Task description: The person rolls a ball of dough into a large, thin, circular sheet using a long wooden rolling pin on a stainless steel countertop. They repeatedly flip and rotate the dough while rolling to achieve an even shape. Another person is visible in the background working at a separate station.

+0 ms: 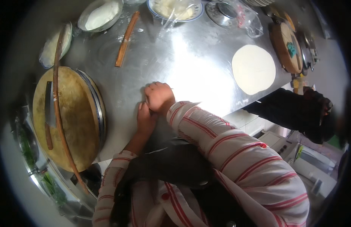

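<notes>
The person is pressing both hands together on the steel table [190, 56], near its front edge. The right hand [159, 97] is lying curled into a loose fist over something, and the left hand [145, 120] is touching it from below, fingers bent. What is under them I cannot tell; the hands are covering it fully, so whether they are closed on anything is not clear. If it is a soft piece of dough, I think it could be sticking to the bare metal, because the flour is lying farther back on the table. The rolled dough round [253, 69] is resting well to the right of the hands, the wooden rolling pin [126, 38] behind them, the round chopping board [67, 117] with a cleaver [49, 104] to their left
</notes>
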The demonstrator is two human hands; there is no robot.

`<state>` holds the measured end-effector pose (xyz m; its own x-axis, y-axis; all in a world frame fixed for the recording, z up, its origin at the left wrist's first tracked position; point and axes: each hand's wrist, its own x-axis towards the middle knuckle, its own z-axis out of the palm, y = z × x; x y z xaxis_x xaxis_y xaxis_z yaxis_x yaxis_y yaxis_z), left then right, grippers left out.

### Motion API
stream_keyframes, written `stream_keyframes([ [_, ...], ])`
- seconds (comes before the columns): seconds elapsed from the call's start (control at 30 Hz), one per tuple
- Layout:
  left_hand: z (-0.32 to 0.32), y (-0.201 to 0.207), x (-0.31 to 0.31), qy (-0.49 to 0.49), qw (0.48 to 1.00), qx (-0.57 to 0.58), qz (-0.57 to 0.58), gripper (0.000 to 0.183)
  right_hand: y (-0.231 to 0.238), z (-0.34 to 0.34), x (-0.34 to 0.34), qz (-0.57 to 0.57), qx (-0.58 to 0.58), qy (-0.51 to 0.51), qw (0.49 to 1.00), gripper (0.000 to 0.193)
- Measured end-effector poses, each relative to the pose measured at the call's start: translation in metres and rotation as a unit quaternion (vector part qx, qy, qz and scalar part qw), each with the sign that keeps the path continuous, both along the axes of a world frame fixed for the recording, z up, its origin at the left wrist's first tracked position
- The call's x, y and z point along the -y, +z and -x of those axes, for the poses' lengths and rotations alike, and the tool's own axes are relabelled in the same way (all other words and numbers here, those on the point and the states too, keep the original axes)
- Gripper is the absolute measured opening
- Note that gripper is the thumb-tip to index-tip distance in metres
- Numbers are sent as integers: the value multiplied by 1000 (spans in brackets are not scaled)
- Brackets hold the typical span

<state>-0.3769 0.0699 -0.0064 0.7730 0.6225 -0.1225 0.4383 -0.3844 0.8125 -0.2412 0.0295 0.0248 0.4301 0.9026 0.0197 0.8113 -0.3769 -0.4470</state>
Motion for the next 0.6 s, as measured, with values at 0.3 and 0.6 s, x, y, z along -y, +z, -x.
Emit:
stream_keyframes([
  [0.3, -37, 10, -14, 32, 999, -9, -29, 35, -19, -28, -23, -61, -41, -11, 997, 14],
  [0.6, -15, 6, 7, 14, 994, -38, -100, 47, 20, -22, -21, 77, -114, -42, 990, 23],
])
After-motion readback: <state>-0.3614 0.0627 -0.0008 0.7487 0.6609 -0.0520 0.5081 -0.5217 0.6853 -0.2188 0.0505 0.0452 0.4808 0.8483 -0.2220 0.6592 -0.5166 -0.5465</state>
